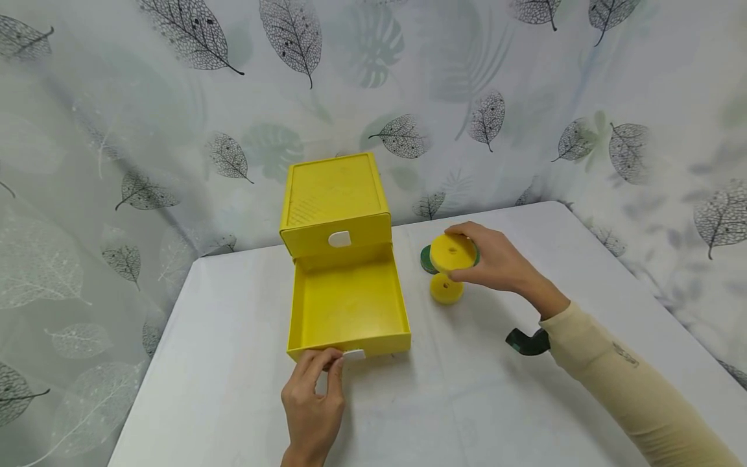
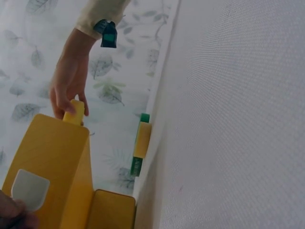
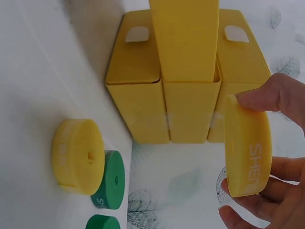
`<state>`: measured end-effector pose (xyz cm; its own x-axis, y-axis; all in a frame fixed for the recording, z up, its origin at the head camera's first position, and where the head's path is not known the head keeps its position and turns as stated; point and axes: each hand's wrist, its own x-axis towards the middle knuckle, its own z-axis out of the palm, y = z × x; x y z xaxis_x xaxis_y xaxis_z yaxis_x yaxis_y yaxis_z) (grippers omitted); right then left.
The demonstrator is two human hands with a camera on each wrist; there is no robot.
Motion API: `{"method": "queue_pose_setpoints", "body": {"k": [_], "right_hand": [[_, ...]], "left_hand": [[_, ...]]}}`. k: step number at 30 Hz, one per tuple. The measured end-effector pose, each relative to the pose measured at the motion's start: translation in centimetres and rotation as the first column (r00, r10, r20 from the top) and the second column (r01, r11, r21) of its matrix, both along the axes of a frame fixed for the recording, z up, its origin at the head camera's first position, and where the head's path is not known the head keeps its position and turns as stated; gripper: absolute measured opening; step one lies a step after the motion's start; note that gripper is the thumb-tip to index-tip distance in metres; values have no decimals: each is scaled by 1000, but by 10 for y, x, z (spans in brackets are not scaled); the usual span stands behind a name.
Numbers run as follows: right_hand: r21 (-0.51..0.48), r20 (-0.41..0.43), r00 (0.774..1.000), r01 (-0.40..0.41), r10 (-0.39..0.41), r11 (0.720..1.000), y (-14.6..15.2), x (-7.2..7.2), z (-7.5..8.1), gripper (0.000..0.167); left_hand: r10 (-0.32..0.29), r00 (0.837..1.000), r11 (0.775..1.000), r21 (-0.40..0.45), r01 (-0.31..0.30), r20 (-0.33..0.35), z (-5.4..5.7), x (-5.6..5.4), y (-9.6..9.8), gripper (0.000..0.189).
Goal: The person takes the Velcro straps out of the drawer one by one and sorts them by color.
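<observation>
The left hand (image 1: pixel 313 402) is at the front of an open yellow drawer (image 1: pixel 347 305), its thumb and fingers pinching the edge of the white tab (image 1: pixel 355 355) there and covering part of the drawer's front wall. Behind rises one yellow cabinet (image 1: pixel 335 188) with three stacked drawers, counted from the right wrist view: the middle one stands open, while the top and bottom ones sit closed. There are three white tabs in all, one per drawer; the top tab (image 1: pixel 340 239) and the bottom tab (image 3: pixel 137 34) are free of hands. The top tier overhangs the back of the open drawer.

To the right of the cabinet come four rolls, two yellow and two green. Three rest on the white worktop (image 1: pixel 227 357): one yellow roll (image 1: pixel 446 292) in front, and two green rolls, one nearer (image 3: pixel 113 181) and one partly out of frame (image 3: pixel 102 222). The fourth, a lettered yellow roll (image 1: pixel 449 253), is held above them, clamped between the thumb and fingers of the right hand (image 1: pixel 496 259), and blocks much of the green pair from the head camera.

Farther right are a dark green curved piece (image 1: pixel 528 342) beside the cuff and a beige sleeve (image 1: pixel 630 383). A leaf-patterned backdrop (image 1: pixel 350 104) hangs behind everything.
</observation>
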<state>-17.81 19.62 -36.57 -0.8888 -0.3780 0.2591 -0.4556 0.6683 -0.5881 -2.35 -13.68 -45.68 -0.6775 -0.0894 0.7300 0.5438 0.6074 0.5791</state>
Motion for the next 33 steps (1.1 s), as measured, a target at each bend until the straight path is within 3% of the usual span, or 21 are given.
{"method": "queue_pose_setpoints", "body": {"k": [18, 33], "right_hand": [[3, 15, 999, 50, -50, 999, 26, 4, -21, 73], [43, 87, 991, 99, -102, 994, 39, 4, -37, 75]], "left_hand": [[-8, 1000, 1000, 7, 8, 1, 0, 0, 0, 22], [-17, 1000, 1000, 9, 17, -6, 0, 0, 0, 22]]}}
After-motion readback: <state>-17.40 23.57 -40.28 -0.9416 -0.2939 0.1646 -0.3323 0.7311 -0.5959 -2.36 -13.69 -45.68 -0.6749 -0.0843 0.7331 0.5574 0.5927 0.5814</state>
